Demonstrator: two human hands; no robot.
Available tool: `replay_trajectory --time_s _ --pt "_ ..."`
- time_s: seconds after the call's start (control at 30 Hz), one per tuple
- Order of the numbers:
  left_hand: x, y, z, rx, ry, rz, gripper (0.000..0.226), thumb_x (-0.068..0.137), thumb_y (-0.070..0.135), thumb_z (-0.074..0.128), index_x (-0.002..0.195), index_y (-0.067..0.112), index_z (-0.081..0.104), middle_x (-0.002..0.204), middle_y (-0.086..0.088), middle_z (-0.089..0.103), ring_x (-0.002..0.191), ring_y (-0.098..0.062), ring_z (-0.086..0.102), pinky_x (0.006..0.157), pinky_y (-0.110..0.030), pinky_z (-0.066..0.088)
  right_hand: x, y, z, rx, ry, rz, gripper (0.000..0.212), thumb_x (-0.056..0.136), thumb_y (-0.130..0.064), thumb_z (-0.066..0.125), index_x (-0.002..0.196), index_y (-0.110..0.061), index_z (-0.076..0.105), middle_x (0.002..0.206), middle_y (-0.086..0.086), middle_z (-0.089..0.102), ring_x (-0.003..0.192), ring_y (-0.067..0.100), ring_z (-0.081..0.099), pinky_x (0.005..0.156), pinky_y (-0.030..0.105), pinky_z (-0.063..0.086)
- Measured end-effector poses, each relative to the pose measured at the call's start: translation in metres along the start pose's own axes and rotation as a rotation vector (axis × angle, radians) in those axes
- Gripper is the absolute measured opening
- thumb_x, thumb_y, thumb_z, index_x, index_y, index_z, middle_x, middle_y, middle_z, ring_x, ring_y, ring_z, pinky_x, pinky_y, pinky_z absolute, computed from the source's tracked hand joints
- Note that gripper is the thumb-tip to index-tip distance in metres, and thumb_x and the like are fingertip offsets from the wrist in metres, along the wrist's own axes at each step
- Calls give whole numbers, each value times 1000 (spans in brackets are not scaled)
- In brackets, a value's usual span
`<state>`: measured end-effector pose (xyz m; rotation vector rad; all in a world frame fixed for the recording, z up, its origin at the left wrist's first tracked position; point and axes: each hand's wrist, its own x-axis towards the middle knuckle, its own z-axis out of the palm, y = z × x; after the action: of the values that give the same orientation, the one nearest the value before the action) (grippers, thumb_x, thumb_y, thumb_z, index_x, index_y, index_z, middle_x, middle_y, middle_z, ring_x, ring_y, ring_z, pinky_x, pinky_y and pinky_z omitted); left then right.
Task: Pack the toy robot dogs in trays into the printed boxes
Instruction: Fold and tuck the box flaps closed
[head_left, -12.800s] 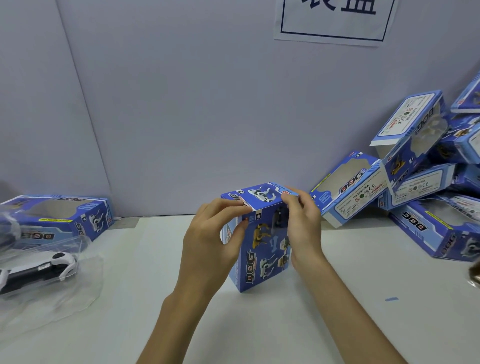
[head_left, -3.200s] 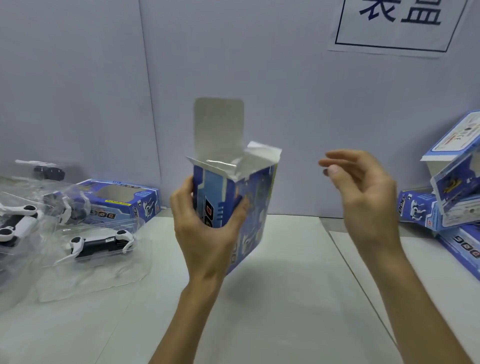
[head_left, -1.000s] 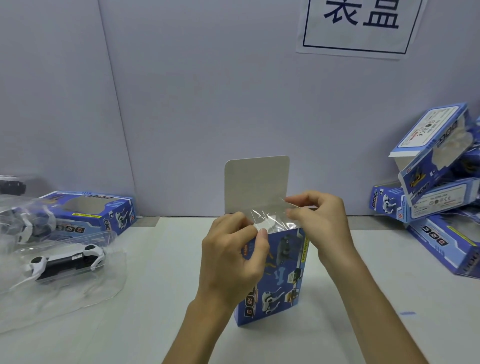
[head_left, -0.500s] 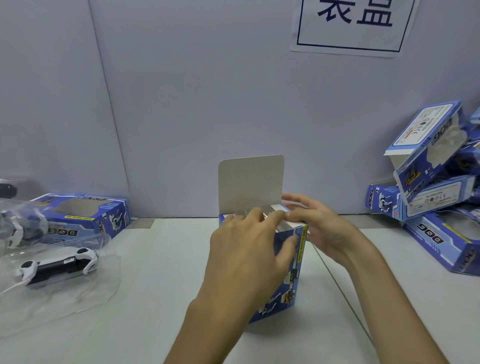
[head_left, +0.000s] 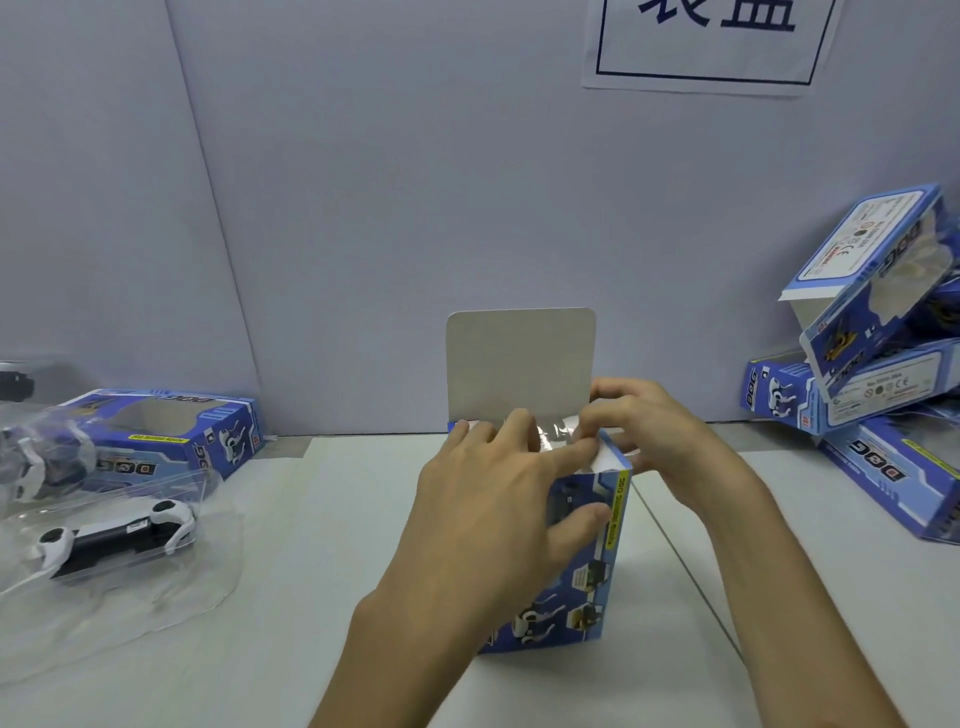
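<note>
Head view: left hand (head_left: 493, 519) grips the upright printed box (head_left: 587, 587); right hand (head_left: 660, 441) pinches its open top edge.

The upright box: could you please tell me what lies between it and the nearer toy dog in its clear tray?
Head view: only bare white table lies between the upright box and the toy dog, past the clear tray's rim.

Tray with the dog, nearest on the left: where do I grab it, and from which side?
Probably from above, pinching the tray across its short width at the raised middle, over the black body of the dog. It lies flat with its long axis left to right. The thin flange looks floppy, and the white legs bulge at both ends.
</note>
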<state>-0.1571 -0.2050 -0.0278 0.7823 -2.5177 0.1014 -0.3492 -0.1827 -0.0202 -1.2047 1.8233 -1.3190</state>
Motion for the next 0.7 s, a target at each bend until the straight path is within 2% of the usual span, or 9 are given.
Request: replay_trajectory --time_s 0.07,0.13,0.23,0.3,0.37,0.5,0.57,0.63,0.7 --pt "2 -5 -3 -61 -61 1 51 89 73 32 137 59 40 115 19 44 101 -7 42 72 -27 29 -3 1 -8 -32 -33 -4 13 83 -14 70 95 -18 74 87 -4 77 71 19 75 52 22 53" --pt "4 -9 -5 -122 -104 20 47 90 73 34 134 62 44 135 24 38 114 -5 44 78 -26 35 -6 2 -10 -55 -14 -63 10 88 -21 72 92 -31 73 86 -12 76 72 11 74 51 16 52" --pt "5 -12 -5 -118 -129 62 43 93 69 34 134 65 42 158 29 20 129 -6 38 91 -26 37 -9 -5 -4 -42 49 -325 27 89 -16 73 100 -40 67 99 -20 74 90 -2 70 66 10 53" --pt "5 -12 -4 -121 -137 70 44 93 69 32 136 65 40 157 29 26 131 -5 34 94 -27 37 -10 -14 1 66 95 -490 30 91 -14 71 109 -38 68 105 -15 74 100 1 68 76 14 54" --pt "5 -12 -3 -137 -128 71 43 94 69 31 135 64 41 156 28 29 131 -5 32 95 -28 35 -12 -22 5 147 126 -582 22 95 -18 67 112 -30 72 105 -9 75 99 5 69 75 16 53" --pt "5 -11 -1 -172 -103 83 41 94 68 36 133 62 46 161 25 10 130 -6 33 100 -27 32 -15 -28 12 210 191 -624 17 90 -35 65 100 -26 75 93 -13 75 88 1 68 71 15 51" --pt "4 -11 -2 -184 -99 82 40 93 68 37 131 63 47 162 26 -2 129 -6 36 98 -28 34 -15 -28 14 182 211 -658 15 92 -24 68 105 -30 73 98 -17 74 91 -1 68 75 16 53" --pt "4 -11 -2 -175 -100 89 39 93 69 37 130 64 49 162 27 -10 124 -8 41 88 -26 35 -15 -28 15 106 219 -696 33 93 -7 68 111 -35 71 106 -20 73 100 1 67 82 20 55" --pt "5 -10 -2 -159 -115 90 40 92 71 36 130 65 47 162 26 -12 120 -11 43 82 -25 32 -15 -26 15 87 201 -710 42 92 1 65 110 -37 71 107 -21 72 103 3 67 78 21 58"
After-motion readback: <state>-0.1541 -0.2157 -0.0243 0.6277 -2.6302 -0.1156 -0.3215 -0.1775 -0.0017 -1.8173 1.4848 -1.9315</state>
